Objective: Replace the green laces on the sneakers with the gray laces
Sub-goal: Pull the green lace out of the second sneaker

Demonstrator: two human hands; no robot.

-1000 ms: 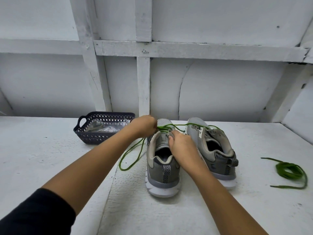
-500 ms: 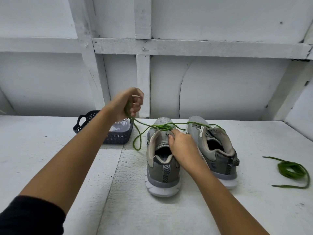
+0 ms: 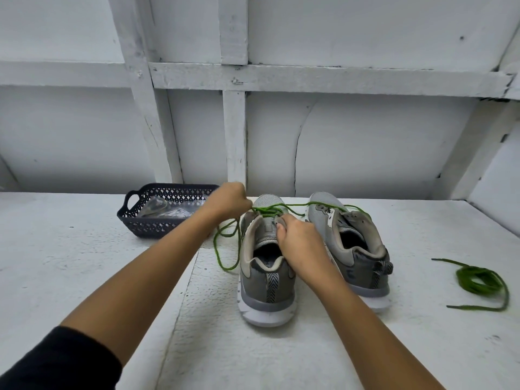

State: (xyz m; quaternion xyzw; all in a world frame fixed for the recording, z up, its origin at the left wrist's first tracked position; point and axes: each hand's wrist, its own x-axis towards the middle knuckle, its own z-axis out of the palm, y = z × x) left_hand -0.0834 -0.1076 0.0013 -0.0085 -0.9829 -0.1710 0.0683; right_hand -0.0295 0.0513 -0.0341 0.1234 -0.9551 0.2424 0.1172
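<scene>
Two grey sneakers stand side by side on the white table, heels toward me. The left sneaker (image 3: 266, 280) still carries a green lace (image 3: 225, 249) near its toe, with loose ends looping down to the left and trailing across the right sneaker (image 3: 354, 249). My left hand (image 3: 229, 199) is closed on the green lace just left of the toe. My right hand (image 3: 298, 243) grips the left sneaker's tongue and upper. A second green lace (image 3: 478, 280) lies coiled on the table at the right.
A dark perforated basket (image 3: 152, 223) with clear-wrapped items inside stands at the back left, just behind my left forearm. A white wall with wooden battens closes the back of the table (image 3: 84, 277).
My left hand rose up and left with the green lace half a second ago, then dropped back down to the toe of the left sneaker. My right hand stayed on the shoe.
</scene>
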